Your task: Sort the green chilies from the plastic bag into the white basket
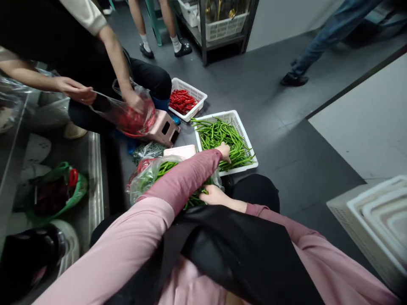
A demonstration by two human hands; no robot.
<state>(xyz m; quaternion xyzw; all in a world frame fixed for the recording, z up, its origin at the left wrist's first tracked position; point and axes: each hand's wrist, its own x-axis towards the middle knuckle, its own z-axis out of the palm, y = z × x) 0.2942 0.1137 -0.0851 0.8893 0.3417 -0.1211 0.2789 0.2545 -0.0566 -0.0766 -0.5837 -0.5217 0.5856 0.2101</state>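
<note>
Your left hand (224, 152) reaches over the green peppers (219, 133) heaped in the white basket (247, 138); its fingers bend downward, and whether they hold a pepper cannot be told. Your right hand (216, 195) lies nearer your lap, fingers curled against green peppers in the clear plastic bag (136, 186); how firmly it grips is likewise unclear. The basket, on the floor (286, 140), carries a broad heap, with some tips over its rim; the bag beside it contains a further portion. Your sorting of the green peppers is therefore judged partway, neither container being empty. Beyond, a co-worker's hand (135, 101) reaches into a bag of red peppers (133, 120), and another basket (197, 108) holds more.
</note>
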